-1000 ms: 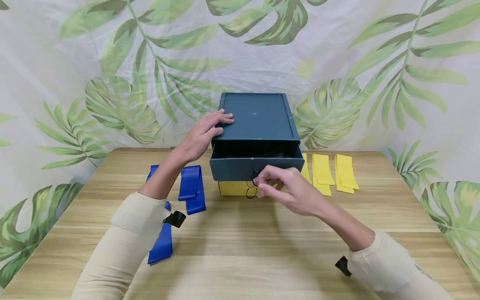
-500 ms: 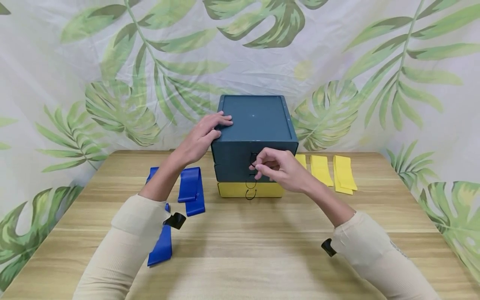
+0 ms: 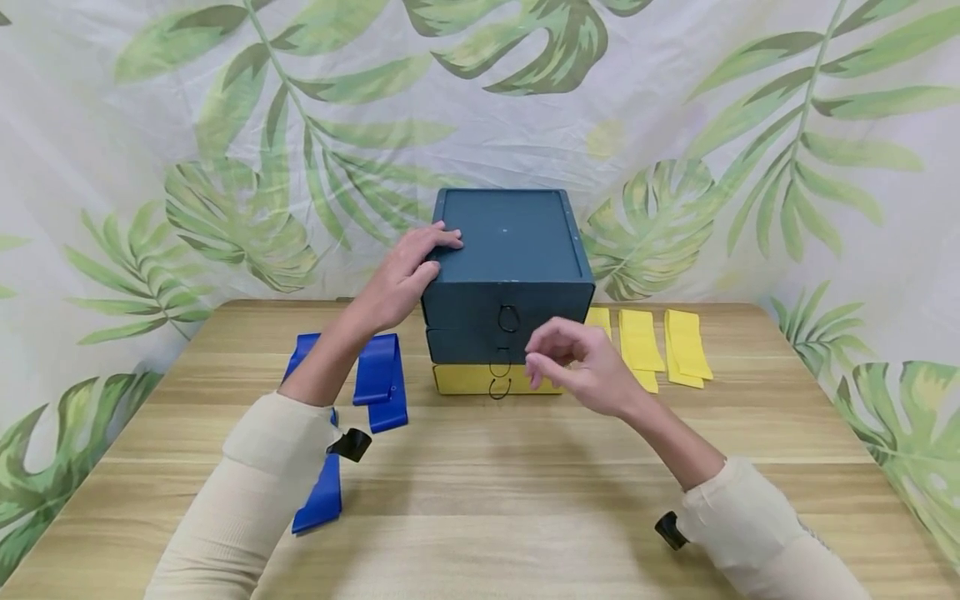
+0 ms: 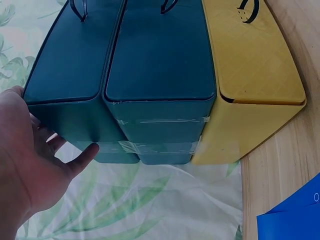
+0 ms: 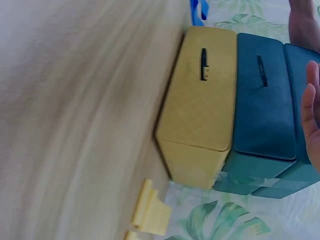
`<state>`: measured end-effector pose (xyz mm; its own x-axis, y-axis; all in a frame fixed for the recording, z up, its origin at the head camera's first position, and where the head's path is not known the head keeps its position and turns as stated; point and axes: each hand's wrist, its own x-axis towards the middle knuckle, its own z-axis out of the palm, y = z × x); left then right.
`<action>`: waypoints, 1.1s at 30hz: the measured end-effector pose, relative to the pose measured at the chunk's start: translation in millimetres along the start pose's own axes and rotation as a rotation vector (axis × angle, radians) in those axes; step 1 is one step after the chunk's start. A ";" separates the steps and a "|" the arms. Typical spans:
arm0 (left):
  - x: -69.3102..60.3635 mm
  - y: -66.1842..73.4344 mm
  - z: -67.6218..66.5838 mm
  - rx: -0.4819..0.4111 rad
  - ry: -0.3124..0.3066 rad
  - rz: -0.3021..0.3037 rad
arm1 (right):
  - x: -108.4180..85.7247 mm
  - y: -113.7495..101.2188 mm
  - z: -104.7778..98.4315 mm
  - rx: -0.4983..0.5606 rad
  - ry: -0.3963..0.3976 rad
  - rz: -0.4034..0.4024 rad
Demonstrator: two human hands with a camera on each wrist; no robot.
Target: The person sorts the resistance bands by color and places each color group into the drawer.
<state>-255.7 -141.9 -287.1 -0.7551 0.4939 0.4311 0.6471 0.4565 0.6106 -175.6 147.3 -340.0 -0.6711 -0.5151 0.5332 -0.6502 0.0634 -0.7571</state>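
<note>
Beside the drawer stack [image 3: 506,237], blue strips [image 3: 377,371] partly behind an arm [image 3: 318,367], yellow strips [image 3: 640,340]; both hands [image 3: 405,277] relaxed, empty.

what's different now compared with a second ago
The top drawer, open earlier, has been pushed back in and sits shut. The right hand has let go of its black loop and drawn off rightward. The left hand stays on the cabinet's top; blue and yellow strips unmoved.
</note>
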 end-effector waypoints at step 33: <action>-1.1 -2.0 2.6 0.007 0.022 0.029 | -4.7 6.8 27.4 -0.238 -0.274 0.256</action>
<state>-255.9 -141.4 -290.5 -0.7382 0.4902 0.4634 0.6694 0.4473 0.5932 -167.1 126.7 -358.0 -0.7227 -0.6627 0.1963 -0.5610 0.3966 -0.7266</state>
